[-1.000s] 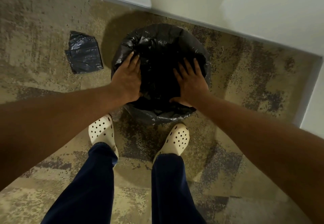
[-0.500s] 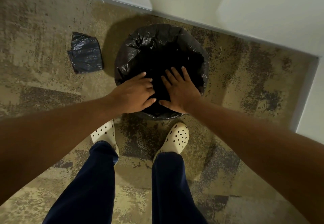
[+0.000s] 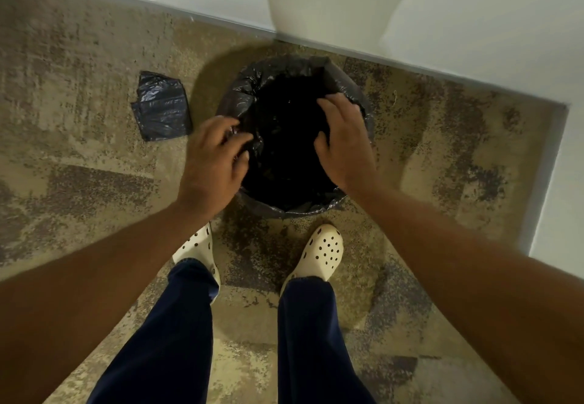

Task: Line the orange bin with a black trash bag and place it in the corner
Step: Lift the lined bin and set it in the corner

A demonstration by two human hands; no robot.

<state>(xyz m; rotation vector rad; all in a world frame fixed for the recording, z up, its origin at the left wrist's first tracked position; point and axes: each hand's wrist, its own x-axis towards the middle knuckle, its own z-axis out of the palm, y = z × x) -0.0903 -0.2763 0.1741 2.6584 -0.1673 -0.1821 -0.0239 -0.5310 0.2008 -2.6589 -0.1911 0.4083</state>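
Observation:
The bin stands on the carpet close to the wall, and its orange body is fully hidden under the black trash bag (image 3: pixel 249 94) that lines it and folds over its rim. My left hand (image 3: pixel 215 163) is at the rim's left side, fingers pinching the bag's plastic there. My right hand (image 3: pixel 346 141) is over the right side of the opening, fingers curled onto the bag at the far right rim. The inside of the bin is dark, so nothing shows there.
A folded black trash bag (image 3: pixel 161 106) lies flat on the carpet left of the bin. A white wall with a baseboard (image 3: pixel 410 59) runs behind the bin and turns into a corner (image 3: pixel 562 106) at the right. My feet in white clogs (image 3: pixel 322 252) stand just before the bin.
My hands were side by side at the near rim; they have spread apart, the left to the left rim, the right to the far right rim. The bin looks to stand where it was.

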